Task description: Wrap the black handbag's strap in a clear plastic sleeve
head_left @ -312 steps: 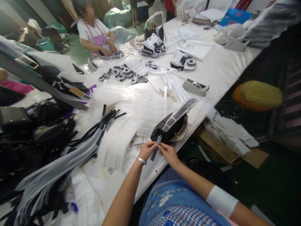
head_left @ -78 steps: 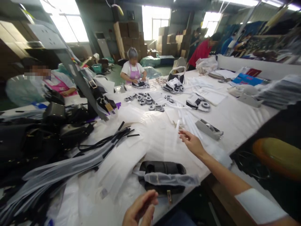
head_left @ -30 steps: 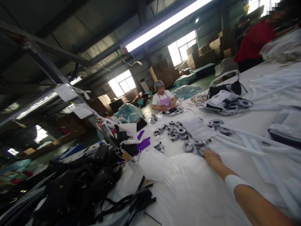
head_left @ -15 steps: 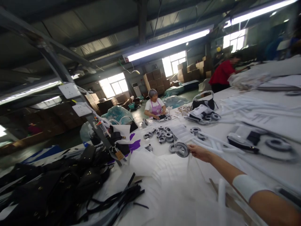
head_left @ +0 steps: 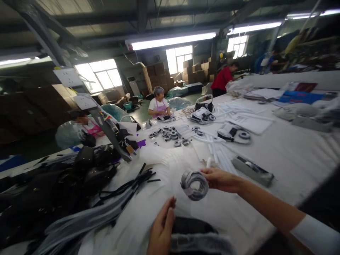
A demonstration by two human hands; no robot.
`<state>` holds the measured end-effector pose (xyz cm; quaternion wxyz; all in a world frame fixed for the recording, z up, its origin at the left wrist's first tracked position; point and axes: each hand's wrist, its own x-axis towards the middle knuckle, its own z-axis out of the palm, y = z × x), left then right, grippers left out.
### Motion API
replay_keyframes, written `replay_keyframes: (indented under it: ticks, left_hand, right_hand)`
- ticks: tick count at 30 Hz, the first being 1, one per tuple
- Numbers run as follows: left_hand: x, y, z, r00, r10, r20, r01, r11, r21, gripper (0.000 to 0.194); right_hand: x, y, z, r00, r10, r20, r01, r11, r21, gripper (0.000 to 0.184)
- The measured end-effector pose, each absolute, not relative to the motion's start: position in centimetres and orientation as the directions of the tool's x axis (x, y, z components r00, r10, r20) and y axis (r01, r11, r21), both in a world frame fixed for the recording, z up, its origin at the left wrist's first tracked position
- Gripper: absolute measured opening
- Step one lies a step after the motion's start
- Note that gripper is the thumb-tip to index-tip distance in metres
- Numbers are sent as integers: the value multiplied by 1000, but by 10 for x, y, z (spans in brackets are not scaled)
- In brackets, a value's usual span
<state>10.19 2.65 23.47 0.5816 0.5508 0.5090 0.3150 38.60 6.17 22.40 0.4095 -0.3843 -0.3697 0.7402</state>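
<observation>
My right hand (head_left: 220, 179) pinches a coiled grey strap in a clear sleeve (head_left: 194, 185) and holds it above the white table (head_left: 287, 152). My left hand (head_left: 161, 230) is at the near edge with its fingers stretched out, and nothing is in it. It rests against the left end of a black handbag (head_left: 191, 226). A clear plastic-wrapped strap (head_left: 202, 244) lies over the bag's front.
Black bags (head_left: 53, 184) and loose black straps (head_left: 127, 186) pile up at the left. More coiled straps (head_left: 170, 134), white tubes (head_left: 220, 152) and a grey tray (head_left: 252, 170) lie further along. Three other people (head_left: 158, 102) work at the far end and left.
My right hand took a coiled strap from the far group and brought it back towards me. The view dropped, so my left hand and the black bag show again.
</observation>
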Motion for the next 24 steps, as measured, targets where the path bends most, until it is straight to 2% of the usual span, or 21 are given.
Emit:
replay_keyframes:
  ticks: [3,6,9,11,13,16,21,24]
  left_hand:
    - [116,29,255,571,805,-159,188,60,980,53]
    - [121,18,271,753,622,-217,169,137,976,51]
    - [114,9,275,804,533,-264,126,281,951,46]
    - [105,8,273,801,537,-265,76,347,935,43]
    - [98,11,271,785,573,-236,20,358,934,41]
    - [91,10,270,768,617,-169,-10,276,961,40]
    - [91,-16,265,826,554,-103,123,2,992,40]
    - [86,-25,263,851,523,-43,175,-205,963,33]
  right_hand:
    - [358,14,249,-407,869,-282,-186,-381,-905,31]
    - [339,-24,262,-301,920,-252,-77,-287,-955,34]
    - [326,-62,260,21,987,-158,12,-158,-987,38]
    - [315,-90,250,297,952,-69,64,-92,-994,38]
    - [298,-116,233,405,911,-79,9,-91,-996,36]
    - [264,-140,212,309,932,-189,-156,-146,-977,40]
    - [217,-142,215,351,928,-129,-276,-29,-961,42]
    - [203,-142,221,404,898,-176,-413,7,-911,34]
